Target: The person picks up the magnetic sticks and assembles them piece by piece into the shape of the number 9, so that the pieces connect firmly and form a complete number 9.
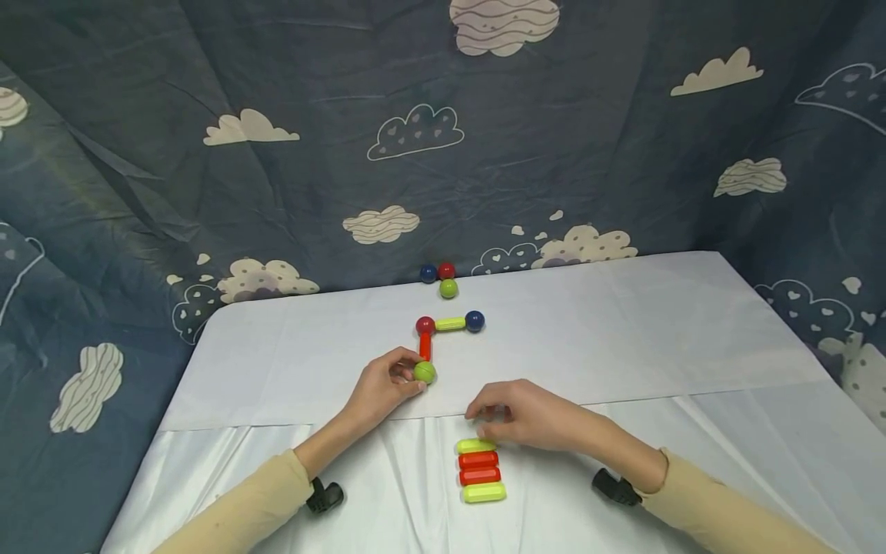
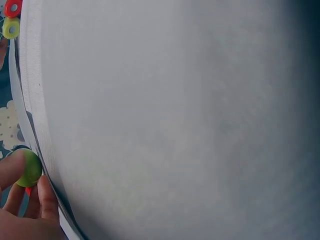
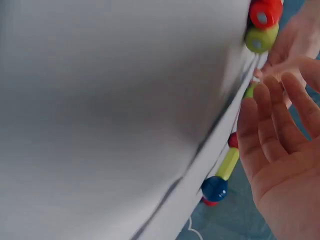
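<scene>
My left hand [image 1: 384, 386] holds a green ball [image 1: 424, 372] between thumb and fingers, at the near end of a red rod [image 1: 425, 347]. That rod's far end meets a red ball [image 1: 425, 325], from which a yellow-green rod [image 1: 451, 324] runs right to a dark blue ball [image 1: 474, 321]. In the left wrist view the thumb and fingers lie around the green ball [image 2: 31, 169]. My right hand [image 1: 529, 415] hovers by the top yellow-green rod [image 1: 475, 445] of a small row, its fingers loosely bent. The right wrist view shows nothing in its palm.
Below that rod lie two red rods [image 1: 478, 460] and another yellow-green rod [image 1: 484, 492], side by side. At the back edge sit a blue ball [image 1: 428, 273], a red ball [image 1: 446, 271] and a green ball [image 1: 448, 288]. A patterned dark cloth [image 1: 332, 177] hangs behind the white table [image 1: 588, 331].
</scene>
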`<state>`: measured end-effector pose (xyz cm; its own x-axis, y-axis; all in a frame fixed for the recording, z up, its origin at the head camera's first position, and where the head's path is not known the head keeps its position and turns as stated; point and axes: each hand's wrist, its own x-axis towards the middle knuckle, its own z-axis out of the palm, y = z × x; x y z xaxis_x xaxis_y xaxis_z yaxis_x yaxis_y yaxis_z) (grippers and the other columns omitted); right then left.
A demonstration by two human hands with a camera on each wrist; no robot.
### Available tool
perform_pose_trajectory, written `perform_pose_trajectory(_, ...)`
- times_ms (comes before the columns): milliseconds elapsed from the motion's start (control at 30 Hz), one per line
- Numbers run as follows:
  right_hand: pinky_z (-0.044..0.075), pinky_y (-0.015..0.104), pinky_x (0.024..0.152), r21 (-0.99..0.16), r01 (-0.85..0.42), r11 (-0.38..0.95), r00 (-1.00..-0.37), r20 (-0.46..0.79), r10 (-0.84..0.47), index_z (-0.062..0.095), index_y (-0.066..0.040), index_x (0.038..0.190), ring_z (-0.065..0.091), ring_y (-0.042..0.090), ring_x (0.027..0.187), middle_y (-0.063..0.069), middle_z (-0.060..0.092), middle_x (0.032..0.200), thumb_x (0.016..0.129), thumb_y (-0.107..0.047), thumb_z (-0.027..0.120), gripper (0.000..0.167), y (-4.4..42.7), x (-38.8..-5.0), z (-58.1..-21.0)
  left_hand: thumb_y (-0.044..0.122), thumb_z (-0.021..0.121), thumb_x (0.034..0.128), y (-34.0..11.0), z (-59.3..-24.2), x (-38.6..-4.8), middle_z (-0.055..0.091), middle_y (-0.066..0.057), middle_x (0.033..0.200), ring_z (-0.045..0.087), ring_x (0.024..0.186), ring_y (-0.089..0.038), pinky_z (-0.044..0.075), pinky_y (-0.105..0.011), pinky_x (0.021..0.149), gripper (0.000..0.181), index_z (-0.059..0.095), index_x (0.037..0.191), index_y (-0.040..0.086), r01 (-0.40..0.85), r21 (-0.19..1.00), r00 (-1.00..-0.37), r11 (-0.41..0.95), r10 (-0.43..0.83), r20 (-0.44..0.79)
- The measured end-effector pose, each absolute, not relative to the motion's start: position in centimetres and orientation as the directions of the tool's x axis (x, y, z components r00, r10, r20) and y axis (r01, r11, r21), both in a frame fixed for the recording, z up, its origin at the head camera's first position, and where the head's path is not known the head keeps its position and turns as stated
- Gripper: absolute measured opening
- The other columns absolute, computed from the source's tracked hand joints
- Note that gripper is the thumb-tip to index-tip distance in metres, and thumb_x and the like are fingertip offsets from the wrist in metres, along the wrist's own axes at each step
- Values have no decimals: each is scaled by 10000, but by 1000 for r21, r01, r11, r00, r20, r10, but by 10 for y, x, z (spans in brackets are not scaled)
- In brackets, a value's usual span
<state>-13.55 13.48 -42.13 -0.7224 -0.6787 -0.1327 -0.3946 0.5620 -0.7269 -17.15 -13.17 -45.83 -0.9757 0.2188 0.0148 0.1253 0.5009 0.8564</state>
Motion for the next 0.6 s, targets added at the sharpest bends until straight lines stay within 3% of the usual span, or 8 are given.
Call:
perform_pose_trajectory(200,492,270,768,-714,-398,576,-705,-164,-690,722,-252,1094,565,94,876,-169,637,984,877,-189,736,227,141,-123,-429,11,798,795,-131,-459,-171,640,9,967,577,811,-151,505,-253,701,357,683,1114,123,129,861,-975,492,221,19)
perform_pose_trajectory(600,487,247,710,-705,-416,574,-717,-134,-684,723,-227,1056,557,51,793,-166,620,915,880,-167,741,187,139,-123,-433,17,802,795,-131,-459,-171,637,7,940,579,796,-149,497,-254,690,353,685,1110,126,131,861,-975,492,223,20)
